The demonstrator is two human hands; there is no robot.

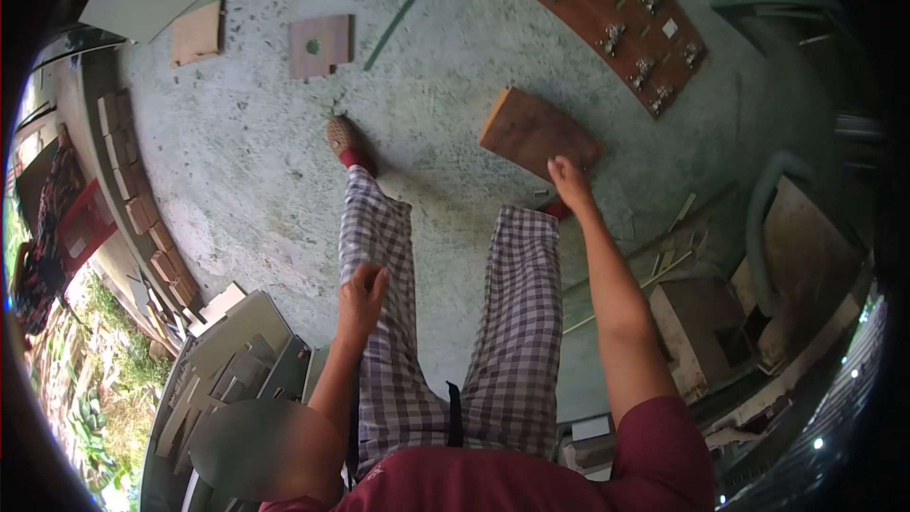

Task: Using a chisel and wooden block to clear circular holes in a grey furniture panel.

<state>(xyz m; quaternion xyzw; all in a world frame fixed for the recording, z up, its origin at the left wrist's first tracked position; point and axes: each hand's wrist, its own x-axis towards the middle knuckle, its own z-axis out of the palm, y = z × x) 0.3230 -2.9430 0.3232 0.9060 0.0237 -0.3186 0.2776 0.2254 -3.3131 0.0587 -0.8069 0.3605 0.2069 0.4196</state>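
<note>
Brown wooden board (536, 133) touches the right hand (569, 180) fingers' tips

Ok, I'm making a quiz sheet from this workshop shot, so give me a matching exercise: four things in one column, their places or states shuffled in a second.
Things:
1. right hand
2. left hand
3. square board with a round hole
4. long brown board

Places or states:
A. carries metal hinges
B. flat on the floor, far left of the hinges
C. on the edge of a tilted brown panel
D. empty, over the checked trousers

Pairs: 1-C, 2-D, 3-B, 4-A
</note>
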